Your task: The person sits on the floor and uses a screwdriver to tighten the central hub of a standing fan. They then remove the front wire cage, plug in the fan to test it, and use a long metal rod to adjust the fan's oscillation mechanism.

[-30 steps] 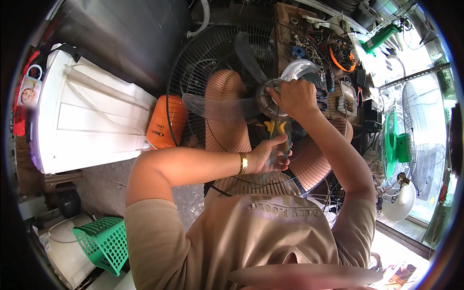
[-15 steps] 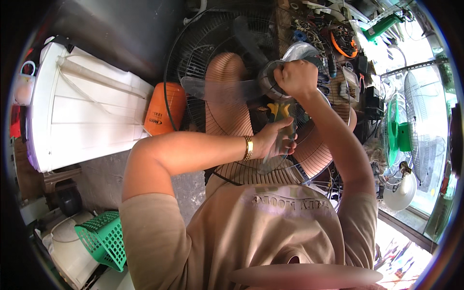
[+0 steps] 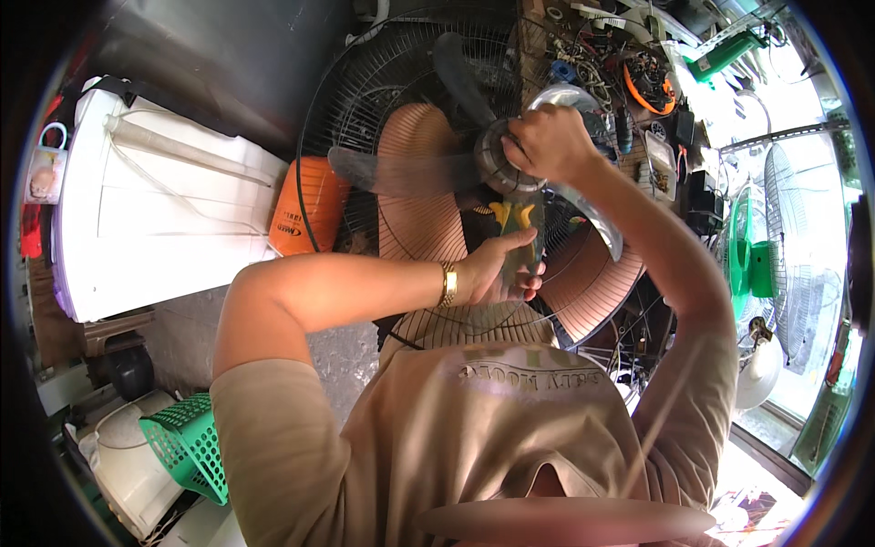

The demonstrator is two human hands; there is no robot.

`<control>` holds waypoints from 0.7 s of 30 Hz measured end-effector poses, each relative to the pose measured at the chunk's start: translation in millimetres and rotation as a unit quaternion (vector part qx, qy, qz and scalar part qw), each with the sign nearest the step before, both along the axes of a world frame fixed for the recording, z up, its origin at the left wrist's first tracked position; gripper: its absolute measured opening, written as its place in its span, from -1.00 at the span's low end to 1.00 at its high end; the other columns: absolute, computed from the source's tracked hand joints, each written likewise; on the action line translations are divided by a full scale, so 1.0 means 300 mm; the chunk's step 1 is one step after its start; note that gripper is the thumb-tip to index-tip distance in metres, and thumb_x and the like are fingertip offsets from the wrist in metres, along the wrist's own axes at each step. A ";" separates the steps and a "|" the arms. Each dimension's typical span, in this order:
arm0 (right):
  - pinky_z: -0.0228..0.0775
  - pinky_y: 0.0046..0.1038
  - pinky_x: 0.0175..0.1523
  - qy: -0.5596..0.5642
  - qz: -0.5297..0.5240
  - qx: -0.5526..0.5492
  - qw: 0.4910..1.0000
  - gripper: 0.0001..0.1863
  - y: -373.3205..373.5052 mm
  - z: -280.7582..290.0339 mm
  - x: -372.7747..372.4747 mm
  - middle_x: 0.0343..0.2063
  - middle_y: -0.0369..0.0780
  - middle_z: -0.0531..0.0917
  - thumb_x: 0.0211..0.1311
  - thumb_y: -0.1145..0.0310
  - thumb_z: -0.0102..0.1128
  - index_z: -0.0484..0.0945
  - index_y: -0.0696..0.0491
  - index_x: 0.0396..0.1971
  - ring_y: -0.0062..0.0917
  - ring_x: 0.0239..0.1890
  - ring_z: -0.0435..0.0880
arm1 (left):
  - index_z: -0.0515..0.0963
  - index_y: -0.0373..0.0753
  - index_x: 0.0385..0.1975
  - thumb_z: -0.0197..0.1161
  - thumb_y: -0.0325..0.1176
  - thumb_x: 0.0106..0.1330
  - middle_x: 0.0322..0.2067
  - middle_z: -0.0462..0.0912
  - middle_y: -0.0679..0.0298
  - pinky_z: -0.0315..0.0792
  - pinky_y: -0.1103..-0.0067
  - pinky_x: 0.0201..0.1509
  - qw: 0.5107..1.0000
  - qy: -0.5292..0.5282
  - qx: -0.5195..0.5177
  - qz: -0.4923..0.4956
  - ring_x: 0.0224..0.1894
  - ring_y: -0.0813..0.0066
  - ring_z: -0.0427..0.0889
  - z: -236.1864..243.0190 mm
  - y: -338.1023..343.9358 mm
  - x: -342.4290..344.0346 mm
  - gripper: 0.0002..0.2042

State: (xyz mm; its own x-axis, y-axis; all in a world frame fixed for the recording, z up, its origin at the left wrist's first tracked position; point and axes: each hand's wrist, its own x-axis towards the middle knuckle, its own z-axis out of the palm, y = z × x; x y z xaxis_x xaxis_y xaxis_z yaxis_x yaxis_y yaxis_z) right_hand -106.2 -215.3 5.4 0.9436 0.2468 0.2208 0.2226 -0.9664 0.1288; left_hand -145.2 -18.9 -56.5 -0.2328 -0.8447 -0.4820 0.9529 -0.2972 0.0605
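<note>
Fingers (image 3: 510, 244) of my left hand (image 3: 497, 269) are wrapping tight around the dark handle of a yellow-and-black tool (image 3: 518, 239), which is standing roughly upright just under the fan hub (image 3: 499, 164). My right hand (image 3: 545, 141) is closing over that hub from the right, fingers curled against it and clamped on its rim. The hub is sitting at the middle of a large fan lying in front of me, with dark blades (image 3: 401, 171) spreading out to the left and upward and a pale blade (image 3: 592, 214) trailing down to the right.

Around the blades I am seeing the black wire guard (image 3: 365, 82) curving close on the left and top, so room there is tight; the ribbed orange-brown back plate (image 3: 424, 191) is filling the space behind the blades. My left forearm is crossing in front of the lower guard, with a gold bracelet (image 3: 447, 284) at the wrist.

To the left, a white plastic housing (image 3: 155, 228) is lying near the guard, and an orange rounded part (image 3: 305, 219) is wedging between the two, touching the guard wire. A green perforated basket (image 3: 187, 442) is resting low on the left, well apart from my hands. Past the hub, a cluttered counter (image 3: 638, 82) of cables and small parts is crowding the upper right, and a green fan (image 3: 752, 264) is standing at the right beside more wire guards.
</note>
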 end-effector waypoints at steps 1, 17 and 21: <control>0.42 -0.35 -0.54 0.023 -0.100 -0.026 0.994 -0.47 0.047 0.027 -0.021 -0.71 -0.17 0.61 0.15 -0.10 0.05 0.60 0.05 -0.72 -0.33 -0.63 0.61 | 0.40 -0.13 -0.28 0.15 0.07 0.29 -0.43 0.50 0.29 0.54 0.46 -0.34 1.000 -0.018 0.018 0.005 -0.45 0.44 0.54 0.016 0.007 0.000 -0.64; 0.41 -0.33 -0.57 -0.100 -0.062 0.099 0.988 -0.64 0.026 -0.041 -0.015 -0.83 -0.17 0.49 -0.04 0.11 0.16 0.55 0.03 -0.84 -0.31 -0.69 0.56 | 0.43 -0.13 -0.25 0.17 0.06 0.28 -0.41 0.54 0.30 0.52 0.42 -0.30 0.999 -0.021 0.030 -0.009 -0.40 0.41 0.57 0.027 0.005 0.005 -0.64; 0.41 -0.32 -0.57 -0.079 -0.010 0.089 0.993 -0.65 -0.007 -0.053 0.007 -0.82 -0.17 0.50 -0.04 0.12 0.16 0.54 0.04 -0.82 -0.31 -0.68 0.56 | 0.43 -0.13 -0.25 0.17 0.05 0.29 -0.40 0.53 0.29 0.52 0.40 -0.26 1.000 -0.007 0.023 -0.010 -0.36 0.37 0.58 0.026 -0.002 0.005 -0.64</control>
State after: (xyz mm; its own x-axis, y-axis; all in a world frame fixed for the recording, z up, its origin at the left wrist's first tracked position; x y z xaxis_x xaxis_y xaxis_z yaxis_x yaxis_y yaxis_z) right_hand -104.0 -217.3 -10.4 0.8981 0.1711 0.4053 0.1929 -0.9811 -0.0132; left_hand -143.8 -19.7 -48.5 -0.2429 -0.8171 -0.5229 0.9458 -0.3191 0.0593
